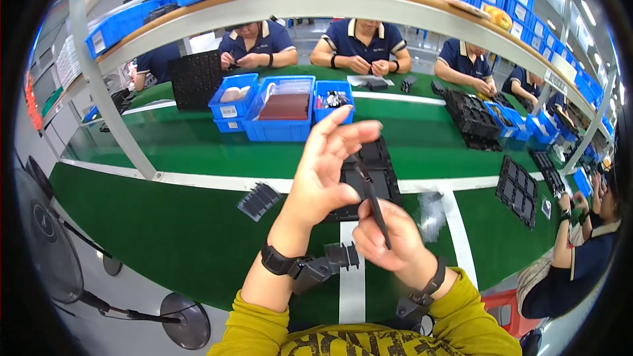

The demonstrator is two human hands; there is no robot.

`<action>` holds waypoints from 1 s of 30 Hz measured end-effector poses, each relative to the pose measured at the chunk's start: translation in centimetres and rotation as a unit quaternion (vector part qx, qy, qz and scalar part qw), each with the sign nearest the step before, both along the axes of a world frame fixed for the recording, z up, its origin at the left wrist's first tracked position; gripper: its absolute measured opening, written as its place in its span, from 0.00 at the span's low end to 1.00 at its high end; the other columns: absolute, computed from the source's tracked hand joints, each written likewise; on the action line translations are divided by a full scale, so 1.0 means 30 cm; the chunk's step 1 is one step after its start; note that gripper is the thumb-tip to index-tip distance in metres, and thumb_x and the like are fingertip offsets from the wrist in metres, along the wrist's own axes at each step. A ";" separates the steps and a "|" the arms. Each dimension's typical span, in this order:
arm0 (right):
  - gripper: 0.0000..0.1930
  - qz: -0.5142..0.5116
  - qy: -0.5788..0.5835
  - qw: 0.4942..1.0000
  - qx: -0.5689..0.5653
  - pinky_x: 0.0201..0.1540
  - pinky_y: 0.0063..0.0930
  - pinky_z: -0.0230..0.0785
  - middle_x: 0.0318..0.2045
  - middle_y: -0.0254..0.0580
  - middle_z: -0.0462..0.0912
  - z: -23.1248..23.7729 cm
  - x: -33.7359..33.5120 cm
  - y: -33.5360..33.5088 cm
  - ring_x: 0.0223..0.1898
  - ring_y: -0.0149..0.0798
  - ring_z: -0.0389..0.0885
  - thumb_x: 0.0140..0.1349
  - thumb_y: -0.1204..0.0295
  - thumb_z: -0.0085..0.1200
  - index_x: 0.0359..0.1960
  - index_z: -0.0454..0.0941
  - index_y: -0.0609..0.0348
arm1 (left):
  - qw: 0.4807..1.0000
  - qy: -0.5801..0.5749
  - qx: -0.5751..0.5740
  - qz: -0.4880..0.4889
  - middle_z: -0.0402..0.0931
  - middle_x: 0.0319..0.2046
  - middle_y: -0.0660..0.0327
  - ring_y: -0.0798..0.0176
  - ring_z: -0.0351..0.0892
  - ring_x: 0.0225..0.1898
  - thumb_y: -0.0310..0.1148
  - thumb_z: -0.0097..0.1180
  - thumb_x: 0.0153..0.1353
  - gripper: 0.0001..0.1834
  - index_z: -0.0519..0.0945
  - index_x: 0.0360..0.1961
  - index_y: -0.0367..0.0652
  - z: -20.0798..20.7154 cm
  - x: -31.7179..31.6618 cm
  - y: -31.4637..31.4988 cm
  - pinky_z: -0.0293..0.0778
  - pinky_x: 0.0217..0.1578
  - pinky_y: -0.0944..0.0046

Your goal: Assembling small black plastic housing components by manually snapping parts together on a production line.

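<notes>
My right hand (389, 237) grips a thin, flat black part (376, 209), tilted and seen nearly edge-on; its exact kind does not show. Beside it my left hand (326, 166) is raised with fingers apart and nothing held in them. The left thumb comes close to the black part; whether it touches, I cannot tell. Behind both hands lies a black tray (389, 175) on the green table, partly hidden by them. Left of my left forearm is a small group of dark strips (258, 200). A clear plastic bag (432, 216) lies to the right of my right hand.
Blue bins (280, 128) stand beyond my hands, one holding brown sheets. Black trays (517, 191) lie at the right, near a co-worker (580, 257). A shelf (297, 3) spans overhead on a white post (122, 128). Fans (49, 231) stand at left. More people work opposite.
</notes>
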State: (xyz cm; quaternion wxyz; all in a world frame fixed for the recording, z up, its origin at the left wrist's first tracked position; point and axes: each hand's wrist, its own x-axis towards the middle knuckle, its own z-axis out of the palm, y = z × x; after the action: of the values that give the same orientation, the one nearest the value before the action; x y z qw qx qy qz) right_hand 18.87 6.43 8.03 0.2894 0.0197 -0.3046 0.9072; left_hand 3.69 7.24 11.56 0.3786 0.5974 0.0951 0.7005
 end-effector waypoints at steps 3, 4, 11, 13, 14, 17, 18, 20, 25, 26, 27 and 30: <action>0.14 0.162 0.091 0.978 -0.092 0.15 0.23 0.53 0.10 0.34 0.63 0.003 -0.048 -0.014 0.11 0.32 0.61 0.66 0.67 0.36 0.38 0.71 0.65 | 0.995 -0.018 -0.086 -0.048 0.76 0.39 0.52 0.62 0.78 0.39 0.20 0.64 0.44 0.46 0.52 0.63 0.38 0.013 -0.035 -0.057 0.72 0.43 0.66; 0.15 0.128 0.086 0.988 -0.017 0.17 0.24 0.57 0.12 0.38 0.67 0.000 -0.053 -0.001 0.13 0.35 0.65 0.66 0.67 0.37 0.39 0.71 0.67 | 0.993 -0.041 -0.102 -0.034 0.77 0.36 0.54 0.65 0.77 0.38 0.19 0.64 0.44 0.45 0.53 0.62 0.38 0.033 -0.025 -0.070 0.72 0.41 0.68; 0.20 -0.306 -0.115 0.811 0.486 0.36 0.24 0.71 0.32 0.49 0.81 0.111 -0.019 0.063 0.32 0.36 0.81 0.67 0.61 0.37 0.38 0.73 0.70 | 0.960 0.073 -0.150 0.224 0.79 0.29 0.59 0.75 0.76 0.29 0.23 0.65 0.46 0.29 0.69 0.51 0.36 0.087 -0.020 -0.151 0.71 0.25 0.77; 0.10 -0.369 -0.229 0.687 0.583 0.30 0.20 0.70 0.26 0.43 0.82 0.150 -0.009 0.037 0.25 0.31 0.80 0.62 0.72 0.47 0.34 0.75 0.69 | 0.957 0.066 -0.153 0.237 0.79 0.30 0.59 0.76 0.75 0.26 0.25 0.65 0.48 0.23 0.73 0.47 0.36 0.107 -0.003 -0.170 0.71 0.22 0.78; 0.04 -0.399 -0.214 0.671 0.587 0.26 0.19 0.70 0.21 0.42 0.81 0.143 -0.013 0.038 0.20 0.30 0.79 0.57 0.79 0.51 0.33 0.75 0.67 | 0.957 0.051 -0.196 0.208 0.78 0.31 0.59 0.74 0.76 0.29 0.24 0.64 0.47 0.22 0.74 0.45 0.36 0.118 0.002 -0.180 0.72 0.24 0.78; 0.05 -0.409 -0.183 0.672 0.589 0.25 0.21 0.69 0.22 0.42 0.81 0.151 -0.018 0.024 0.21 0.32 0.79 0.58 0.77 0.50 0.33 0.76 0.67 | 0.954 0.040 -0.253 0.157 0.77 0.34 0.61 0.70 0.76 0.35 0.25 0.62 0.48 0.16 0.76 0.40 0.37 0.121 -0.003 -0.179 0.72 0.33 0.74; 0.05 -0.418 -0.171 0.680 0.578 0.24 0.23 0.69 0.21 0.43 0.81 0.135 -0.028 0.029 0.20 0.33 0.79 0.57 0.77 0.51 0.32 0.76 0.67 | 0.963 0.034 -0.227 0.140 0.76 0.36 0.61 0.70 0.75 0.38 0.25 0.61 0.48 0.15 0.77 0.39 0.37 0.104 -0.011 -0.165 0.71 0.38 0.72; 0.05 -0.420 -0.177 0.671 0.585 0.24 0.23 0.69 0.21 0.43 0.81 0.125 -0.027 0.028 0.20 0.34 0.79 0.57 0.77 0.51 0.32 0.76 0.67 | 0.969 0.028 -0.226 0.096 0.72 0.40 0.61 0.68 0.71 0.43 0.25 0.60 0.48 0.12 0.77 0.36 0.36 0.099 -0.020 -0.163 0.65 0.47 0.67; 0.05 -0.378 -0.237 0.688 0.573 0.25 0.20 0.69 0.22 0.43 0.81 0.123 -0.004 0.030 0.22 0.32 0.80 0.58 0.77 0.51 0.32 0.76 0.66 | 0.975 0.027 -0.215 0.054 0.71 0.40 0.58 0.62 0.71 0.45 0.25 0.59 0.47 0.13 0.77 0.36 0.35 0.078 -0.031 -0.144 0.66 0.48 0.62; 0.05 -0.379 -0.238 0.687 0.572 0.25 0.20 0.69 0.22 0.43 0.81 0.121 -0.003 0.032 0.22 0.32 0.80 0.58 0.77 0.51 0.32 0.76 0.66 | 0.973 0.031 -0.225 0.032 0.71 0.41 0.56 0.59 0.70 0.47 0.30 0.60 0.48 0.15 0.76 0.37 0.34 0.079 -0.032 -0.142 0.66 0.50 0.59; 0.06 -0.354 -0.220 0.735 0.535 0.27 0.20 0.71 0.22 0.42 0.81 0.121 -0.009 0.030 0.23 0.31 0.80 0.60 0.76 0.49 0.34 0.76 0.66 | 0.971 0.036 -0.234 0.014 0.70 0.42 0.54 0.56 0.69 0.49 0.35 0.62 0.49 0.18 0.75 0.38 0.34 0.082 -0.034 -0.146 0.66 0.51 0.56; 0.08 -0.265 -0.180 0.842 0.434 0.31 0.21 0.73 0.24 0.42 0.81 0.131 -0.009 0.026 0.27 0.32 0.81 0.63 0.74 0.46 0.36 0.75 0.67 | 0.988 0.019 -0.142 -0.050 0.69 0.44 0.50 0.51 0.67 0.52 0.58 0.53 0.53 0.33 0.73 0.39 0.33 0.049 -0.041 -0.122 0.65 0.53 0.51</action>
State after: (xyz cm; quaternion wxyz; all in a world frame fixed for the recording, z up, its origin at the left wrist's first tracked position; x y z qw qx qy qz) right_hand 18.59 7.21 11.95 0.4207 -0.1019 -0.7075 0.5587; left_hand 2.46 3.59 13.03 0.4918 0.5549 0.1709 0.6489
